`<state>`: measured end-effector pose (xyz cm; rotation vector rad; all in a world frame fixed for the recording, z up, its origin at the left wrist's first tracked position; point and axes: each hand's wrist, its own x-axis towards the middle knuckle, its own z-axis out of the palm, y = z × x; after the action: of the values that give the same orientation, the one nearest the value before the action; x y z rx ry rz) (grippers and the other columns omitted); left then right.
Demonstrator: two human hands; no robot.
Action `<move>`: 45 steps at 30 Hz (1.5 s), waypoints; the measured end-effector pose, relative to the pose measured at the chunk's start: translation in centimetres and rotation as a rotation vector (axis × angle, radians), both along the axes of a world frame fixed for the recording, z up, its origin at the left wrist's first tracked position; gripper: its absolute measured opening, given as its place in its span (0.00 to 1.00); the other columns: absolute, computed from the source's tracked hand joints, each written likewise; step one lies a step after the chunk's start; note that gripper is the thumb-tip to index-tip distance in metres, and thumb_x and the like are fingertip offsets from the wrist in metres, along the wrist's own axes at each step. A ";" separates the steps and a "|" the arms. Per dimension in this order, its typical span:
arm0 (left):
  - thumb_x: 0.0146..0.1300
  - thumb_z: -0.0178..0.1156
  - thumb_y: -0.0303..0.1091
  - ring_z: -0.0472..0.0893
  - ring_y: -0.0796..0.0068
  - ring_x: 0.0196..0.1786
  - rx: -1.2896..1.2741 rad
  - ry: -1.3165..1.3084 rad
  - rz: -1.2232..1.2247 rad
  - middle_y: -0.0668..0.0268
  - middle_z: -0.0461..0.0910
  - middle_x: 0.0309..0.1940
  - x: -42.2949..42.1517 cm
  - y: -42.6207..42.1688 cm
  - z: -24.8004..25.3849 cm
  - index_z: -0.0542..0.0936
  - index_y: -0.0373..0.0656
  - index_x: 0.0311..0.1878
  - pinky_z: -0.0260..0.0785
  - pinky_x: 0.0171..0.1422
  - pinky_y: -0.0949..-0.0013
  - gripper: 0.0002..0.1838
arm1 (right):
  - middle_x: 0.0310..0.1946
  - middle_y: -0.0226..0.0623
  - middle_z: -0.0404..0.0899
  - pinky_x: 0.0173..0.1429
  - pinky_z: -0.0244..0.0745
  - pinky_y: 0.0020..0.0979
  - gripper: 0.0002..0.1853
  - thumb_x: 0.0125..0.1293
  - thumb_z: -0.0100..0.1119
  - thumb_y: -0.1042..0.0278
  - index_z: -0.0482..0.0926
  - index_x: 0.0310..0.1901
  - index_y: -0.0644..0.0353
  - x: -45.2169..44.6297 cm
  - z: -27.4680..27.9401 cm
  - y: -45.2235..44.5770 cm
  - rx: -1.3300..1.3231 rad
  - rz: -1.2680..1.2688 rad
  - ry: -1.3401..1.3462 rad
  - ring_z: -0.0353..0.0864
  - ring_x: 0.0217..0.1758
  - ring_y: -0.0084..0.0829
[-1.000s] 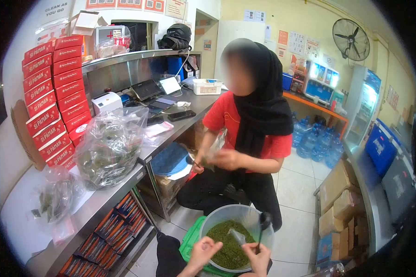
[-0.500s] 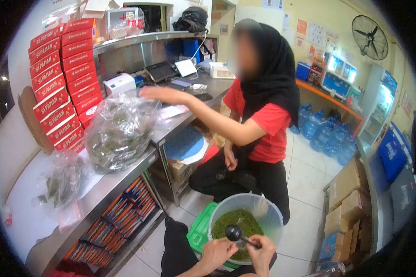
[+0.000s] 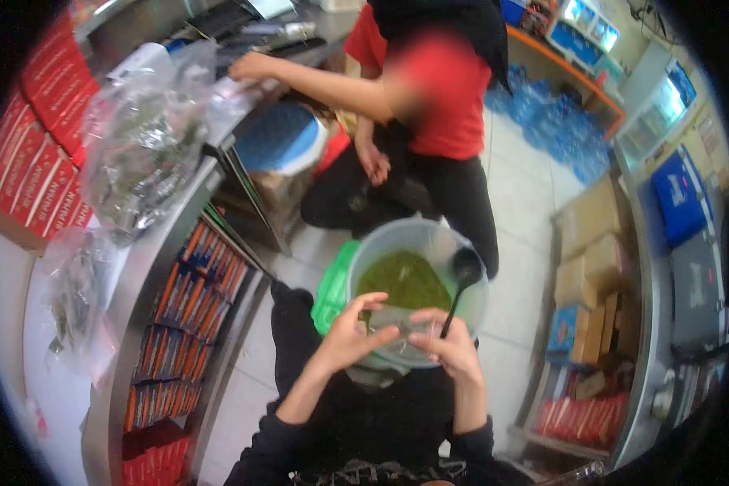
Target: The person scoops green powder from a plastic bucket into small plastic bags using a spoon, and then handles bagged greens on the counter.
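Note:
A clear tub [image 3: 471, 312] of green powder [image 3: 405, 279] stands in front of my lap. My right hand [image 3: 449, 348] is closed on the handle of a black measuring spoon [image 3: 465, 266], whose bowl points up over the tub's right side. What looks like a small clear plastic bag [image 3: 395, 321] shows between my hands, at the tub's near rim. My left hand [image 3: 350, 334] is beside it with thumb and fingers apart. Whether either hand touches the bag is too blurred to tell.
A co-worker in a red shirt [image 3: 454, 105] sits opposite, one arm reaching to the counter. Large bags of green stuff [image 3: 150, 146] and red boxes [image 3: 40, 170] stand on the left counter. A green lid-like piece [image 3: 332, 287] lies beside the tub. Cartons [image 3: 591, 219] line the right.
My view has tilted down. My left hand has spread its fingers, and the spoon in my right hand has swung upright to the right. The co-worker's arm has come down onto the counter.

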<state>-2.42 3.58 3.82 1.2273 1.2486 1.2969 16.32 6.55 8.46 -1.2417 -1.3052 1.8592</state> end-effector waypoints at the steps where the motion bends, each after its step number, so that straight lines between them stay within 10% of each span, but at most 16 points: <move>1: 0.54 0.64 0.39 0.77 0.77 0.35 -0.268 -0.256 -0.168 0.67 0.78 0.35 -0.8 -0.4 -0.5 0.73 0.40 0.50 0.67 0.30 0.75 0.22 | 0.19 0.22 0.72 0.21 0.56 0.16 0.20 0.51 0.61 0.80 0.73 0.48 0.62 0.0 -0.7 -0.3 -0.069 -0.011 0.157 0.66 0.18 0.11; 4: 0.55 0.62 0.28 0.75 0.88 0.30 -0.552 -0.611 -0.347 0.64 0.79 0.35 -1.1 -0.6 -0.2 0.65 0.40 0.59 0.60 0.24 0.85 0.28 | 0.19 0.22 0.72 0.24 0.58 0.16 0.27 0.50 0.59 0.82 0.67 0.55 0.61 -0.1 -0.9 0.0 -0.071 -0.044 0.271 0.66 0.19 0.11; 6: 0.50 0.65 0.26 0.75 0.89 0.29 -0.053 -0.220 -0.013 0.62 0.79 0.42 0.4 -0.3 -0.3 0.61 0.40 0.63 0.61 0.24 0.85 0.36 | 0.19 0.23 0.72 0.25 0.59 0.17 0.30 0.49 0.57 0.83 0.64 0.57 0.61 -0.1 -0.7 0.0 -0.008 -0.060 0.224 0.66 0.20 0.11; 8: 0.40 0.70 0.31 0.74 0.65 0.54 0.152 0.385 -0.003 0.57 0.66 0.60 1.5 -0.5 1.7 0.58 0.42 0.65 0.71 0.51 0.66 0.46 | 0.19 0.23 0.72 0.29 0.61 0.18 0.32 0.48 0.55 0.83 0.61 0.59 0.61 -0.1 -0.7 0.3 0.020 -0.075 0.117 0.68 0.21 0.13; 10: 0.40 0.69 0.32 0.65 0.60 0.63 0.069 0.385 -0.178 0.55 0.62 0.62 3.7 -1.5 3.2 0.60 0.44 0.63 0.65 0.59 0.59 0.43 | 0.23 0.23 0.73 0.30 0.62 0.18 0.31 0.51 0.57 0.81 0.62 0.58 0.61 -0.3 -0.7 0.1 0.006 -0.060 0.143 0.69 0.25 0.13; 14: 0.45 0.64 0.25 0.72 0.66 0.57 0.085 0.231 0.024 0.55 0.68 0.58 0.1 -1.5 0.5 0.68 0.43 0.55 0.68 0.54 0.65 0.30 | 0.33 0.30 0.73 0.37 0.68 0.19 0.22 0.64 0.53 0.64 0.62 0.57 0.60 2.9 -0.1 3.4 0.265 0.118 -0.363 0.71 0.32 0.16; 20: 0.53 0.60 0.30 0.77 0.71 0.37 -0.025 0.276 -0.048 0.62 0.74 0.51 1.1 0.1 -5.9 0.68 0.40 0.55 0.68 0.39 0.74 0.25 | 0.40 0.52 0.75 0.48 0.69 0.44 0.22 0.58 0.50 0.63 0.62 0.54 0.56 1.4 -12.2 6.5 0.397 0.401 -0.787 0.77 0.42 0.50; 22: 0.52 0.61 0.31 0.75 0.71 0.36 -0.052 0.272 0.009 0.62 0.74 0.49 1.6 0.2 -5.9 0.68 0.41 0.55 0.67 0.38 0.73 0.26 | 0.40 0.51 0.76 0.45 0.71 0.41 0.22 0.58 0.52 0.63 0.64 0.54 0.57 0.3 -12.6 7.1 0.562 0.345 -0.759 0.78 0.38 0.46; 23: 0.50 0.62 0.27 0.74 0.68 0.52 -0.104 0.168 0.068 0.60 0.75 0.49 1.3 -0.2 -6.0 0.69 0.39 0.53 0.64 0.56 0.69 0.25 | 0.39 0.50 0.76 0.43 0.71 0.40 0.21 0.58 0.52 0.62 0.66 0.53 0.58 0.5 -12.7 6.9 0.427 0.317 -0.758 0.78 0.35 0.45; 32: 0.55 0.56 0.21 0.71 0.83 0.37 -0.267 0.156 0.809 0.69 0.73 0.35 -7.9 -6.7 -15.3 0.74 0.40 0.45 0.63 0.36 0.80 0.13 | 0.30 0.27 0.74 0.32 0.64 0.20 0.16 0.59 0.54 0.71 0.72 0.50 0.61 3.0 -13.9 3.4 0.199 0.047 -0.516 0.66 0.26 0.14; 38: 0.53 0.62 0.34 0.78 0.70 0.43 -0.382 0.281 0.317 0.61 0.78 0.38 -7.5 -3.0 -18.8 0.73 0.43 0.52 0.69 0.48 0.69 0.22 | 0.22 0.16 0.61 0.28 0.51 0.18 0.15 0.60 0.54 0.72 0.73 0.50 0.58 1.7 -11.9 0.9 0.149 -0.059 -0.485 0.57 0.23 0.12; 45: 0.52 0.60 0.41 0.79 0.54 0.41 -0.768 0.966 0.233 0.50 0.68 0.52 -5.1 5.7 -33.1 0.66 0.44 0.58 0.73 0.39 0.57 0.30 | 0.40 0.24 0.72 0.40 0.61 0.18 0.13 0.62 0.52 0.76 0.71 0.49 0.62 3.5 -9.1 0.9 0.121 -0.042 -0.651 0.65 0.36 0.14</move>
<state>-7.53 9.28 -29.25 1.1363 2.3324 0.1869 19.85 7.43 -0.66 -1.8758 -1.6636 1.3580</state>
